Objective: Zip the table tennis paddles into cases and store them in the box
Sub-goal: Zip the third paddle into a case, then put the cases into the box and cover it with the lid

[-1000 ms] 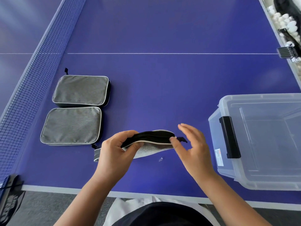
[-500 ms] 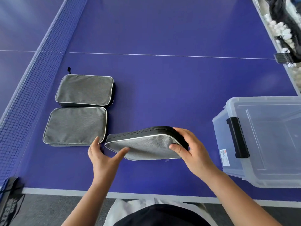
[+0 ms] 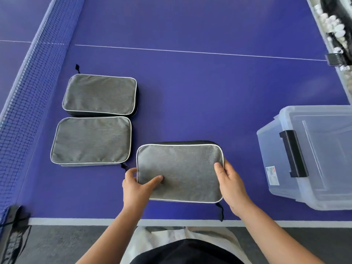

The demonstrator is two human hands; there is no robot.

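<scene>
A grey paddle case [image 3: 182,168] with white piping lies flat near the table's front edge, its black zip pull hanging off the lower right corner. My left hand [image 3: 138,184] grips its lower left corner, thumb on top. My right hand [image 3: 229,182] holds its right edge. Two more grey cases rest to the left, one [image 3: 91,141] beside the held case and one [image 3: 100,94] behind that. A clear plastic box [image 3: 322,195] with a black latch stands open on the right. No paddle is visible.
The blue table tennis table [image 3: 200,88] carries everything. Its net [image 3: 28,82] runs along the left, with a clamp at the front left corner. White balls and dark gear [image 3: 335,29] lie beyond the right edge.
The case was held on edge between both hands, then turned flat. It now lies face up nearer the table's front edge, with both hands at its ends.
</scene>
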